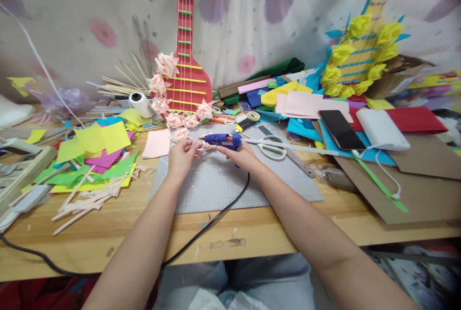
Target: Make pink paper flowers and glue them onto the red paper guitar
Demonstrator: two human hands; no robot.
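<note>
blue plastic makes up the glue gun [222, 141] that our right hand [242, 155] holds, fingers wrapped round its body, nozzle pointing left over the grey mat [216, 190]. our left hand [184, 156] is half curled beside that nozzle, thumb and fingertips drawn near one another; a pale bit of paper shows by them, but we cannot tell whether they pinch it. a pink paper flower [181, 135] sits just beyond these fingers.

the likeliest trouble, we judge, is a burn: with the tip so near our fingertips, a slip or a heavy squeeze could put hot glue on skin. too much glue could also soak or warp the thin paper.

the long glue stick [298, 147] juts far out behind the gun, passing over the scissors [272, 148]; if we swing our wrist, it could snag there or knock something. the black cord [216, 219] crosses the mat and drops over the table edge by our lap, so a shift of our knees could tug the gun sideways. stray drips could glue the flower to the mat.
</note>
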